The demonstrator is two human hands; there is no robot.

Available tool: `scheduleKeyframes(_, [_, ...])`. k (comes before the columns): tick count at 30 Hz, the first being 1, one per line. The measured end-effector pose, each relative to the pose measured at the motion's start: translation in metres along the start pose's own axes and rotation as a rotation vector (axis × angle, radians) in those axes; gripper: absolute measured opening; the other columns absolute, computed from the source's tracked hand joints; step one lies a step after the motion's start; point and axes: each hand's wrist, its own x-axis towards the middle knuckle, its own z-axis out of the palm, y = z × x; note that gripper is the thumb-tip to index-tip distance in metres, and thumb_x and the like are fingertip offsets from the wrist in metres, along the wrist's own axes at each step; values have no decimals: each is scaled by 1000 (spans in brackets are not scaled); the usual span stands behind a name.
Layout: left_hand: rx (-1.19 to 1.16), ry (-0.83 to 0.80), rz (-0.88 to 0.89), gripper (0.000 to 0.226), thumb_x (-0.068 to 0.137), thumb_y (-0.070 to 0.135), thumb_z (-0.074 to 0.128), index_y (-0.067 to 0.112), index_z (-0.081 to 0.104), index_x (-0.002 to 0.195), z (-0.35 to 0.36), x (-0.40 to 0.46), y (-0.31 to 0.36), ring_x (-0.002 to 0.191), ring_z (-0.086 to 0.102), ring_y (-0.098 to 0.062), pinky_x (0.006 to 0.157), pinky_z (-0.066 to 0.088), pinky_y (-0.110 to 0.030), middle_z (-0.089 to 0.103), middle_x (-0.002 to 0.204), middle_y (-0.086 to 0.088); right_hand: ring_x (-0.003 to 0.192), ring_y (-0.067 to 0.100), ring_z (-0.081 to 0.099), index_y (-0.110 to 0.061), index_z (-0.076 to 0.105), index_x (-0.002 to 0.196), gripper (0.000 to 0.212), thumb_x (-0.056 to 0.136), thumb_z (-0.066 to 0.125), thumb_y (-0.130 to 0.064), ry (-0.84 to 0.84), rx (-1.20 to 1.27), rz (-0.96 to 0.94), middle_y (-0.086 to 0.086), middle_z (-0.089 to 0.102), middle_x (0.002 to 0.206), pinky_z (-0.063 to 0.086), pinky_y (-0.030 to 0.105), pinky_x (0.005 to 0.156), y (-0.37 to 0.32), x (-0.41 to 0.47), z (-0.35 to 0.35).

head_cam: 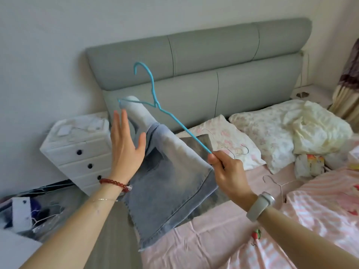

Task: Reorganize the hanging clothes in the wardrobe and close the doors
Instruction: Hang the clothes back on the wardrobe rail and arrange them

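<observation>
In the head view the right hand (227, 167) pinches one end of a blue hanger (155, 102), and a pair of light jeans (169, 183) is folded over the hanger's lower bar and hangs down above the left edge of the bed (204, 245). The left hand (124, 144) is open with straight fingers, just beside the jeans, and holds nothing. Two empty white hangers (229, 144) lie on the bed near the pillows (258, 125). The wardrobe is not in view. I judge the task is at an early or middle step: the jeans are on the hanger but not yet hung inside, and the doors are still to be closed.
</observation>
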Motion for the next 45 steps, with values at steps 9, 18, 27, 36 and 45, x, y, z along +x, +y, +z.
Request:
scheduleKeyframes(9, [225, 29, 196, 19, 94, 15, 48, 3, 59, 104, -170, -35, 90, 109, 52, -41, 90, 35, -47, 64, 103, -11, 40, 14, 35, -7, 65, 71, 24, 86, 52, -21, 121, -96, -312, -4, 42, 44, 33, 27, 43, -119, -62, -116])
scheduleKeyframes(18, [54, -16, 256, 14, 88, 24, 60, 13, 68, 84, -278, -183, 223, 51, 43, -16, 53, 31, -32, 45, 48, 0, 72, 37, 56, -3, 68, 82, 24, 86, 51, -18, 421, -253, -320, 16, 60, 71, 45, 48, 67, -163, -137, -233])
scheduleKeyframes(27, [-531, -443, -286, 13, 92, 9, 52, 6, 62, 84, -338, -322, 271, 33, 22, 0, 30, 17, -11, 33, 38, 13, 89, 41, 53, 5, 61, 99, 32, 89, 41, -19, 148, -180, -306, 23, 58, 91, 42, 51, 82, -182, -215, -213])
scheduleKeyframes(36, [-461, -340, -492, 14, 92, 13, 53, 8, 62, 84, -423, -469, 235, 32, 22, -5, 33, 20, -14, 34, 39, 10, 78, 36, 50, 3, 56, 88, 45, 87, 34, -35, -127, -197, -504, 20, 52, 79, 35, 44, 77, -234, -312, -134])
scheduleKeyframes(45, [-369, -83, -736, 16, 92, 11, 51, 12, 66, 86, -531, -595, 191, 34, 25, -3, 34, 19, -13, 31, 39, 10, 58, 32, 56, 0, 59, 70, 41, 89, 39, -31, -265, -201, -868, 14, 56, 62, 28, 37, 62, -318, -410, -79])
